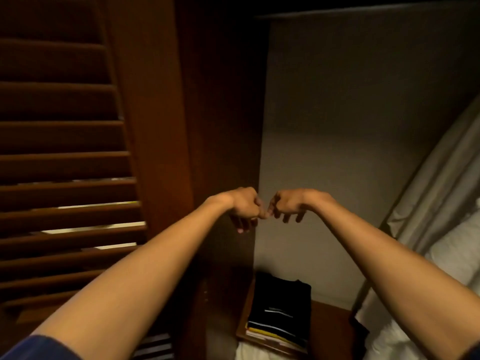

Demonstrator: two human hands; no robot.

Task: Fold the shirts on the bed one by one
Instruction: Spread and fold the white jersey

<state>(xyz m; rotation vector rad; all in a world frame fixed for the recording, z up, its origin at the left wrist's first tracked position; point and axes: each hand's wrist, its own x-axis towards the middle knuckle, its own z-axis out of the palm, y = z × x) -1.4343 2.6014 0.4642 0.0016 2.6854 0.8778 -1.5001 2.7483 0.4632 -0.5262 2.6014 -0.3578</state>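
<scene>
shirts (281, 310) — folded dark stack | striped edges — on wooden nightstand (330, 326) beside bed (384, 341)

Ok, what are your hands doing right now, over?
Both hands up, left hand and right hand, fingers curled, nothing held. Folded shirts stacked below on wooden stand. Nothing in the way.

Dark wooden shutter (65, 178), cloth curtain (436, 183)

Single view, head-worn, wide-angle. Faces forward and slightly down from the person's eye level, toward a room corner: louvred door (65, 165) left, wall (350, 126) centre, bed (454, 255) at right edge. Both forearms extend from the bottom edge, close to the lens.
</scene>
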